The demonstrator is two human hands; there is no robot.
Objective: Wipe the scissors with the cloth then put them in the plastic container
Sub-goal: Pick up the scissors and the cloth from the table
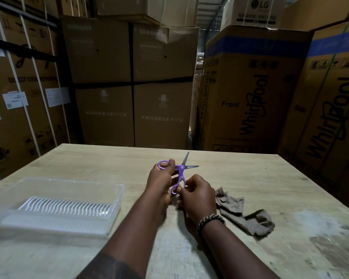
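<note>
Purple-handled scissors (180,171) are held above the middle of the table with their blades spread apart and pointing away from me. My left hand (160,178) grips the far handle ring, thumb on top. My right hand (197,195) pinches the near handle ring. A crumpled brown cloth (244,213) lies flat on the table just right of my right hand, untouched. The clear plastic container (117,200) sits at the left, open on top, with a white ribbed insert inside.
The light wooden table (270,178) has worn, stained patches at the front right. Tall cardboard appliance boxes (133,83) stand close behind the far edge and along both sides.
</note>
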